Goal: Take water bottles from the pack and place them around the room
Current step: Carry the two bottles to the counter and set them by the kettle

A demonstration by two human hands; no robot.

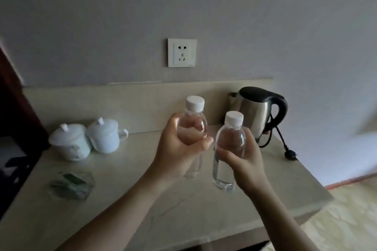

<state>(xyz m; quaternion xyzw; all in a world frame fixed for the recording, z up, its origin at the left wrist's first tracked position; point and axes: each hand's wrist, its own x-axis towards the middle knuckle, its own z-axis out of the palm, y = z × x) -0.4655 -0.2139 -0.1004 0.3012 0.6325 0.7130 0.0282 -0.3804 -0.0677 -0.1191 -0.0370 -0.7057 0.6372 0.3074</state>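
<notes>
I hold two clear water bottles with white caps upright over a pale stone counter (142,199). My left hand (179,149) is wrapped around the middle of the left bottle (193,124). My right hand (242,161) grips the right bottle (228,149) around its middle, and its base hangs just above the counter top. The two bottles are close side by side, a little apart. No bottle pack is in view.
A steel electric kettle (253,116) with a black handle stands at the back right, its cord and plug (290,156) lying near the counter's right edge. Two white lidded cups (87,138) sit at back left. A glass ashtray (71,185) lies front left. A wall socket (182,52) is above.
</notes>
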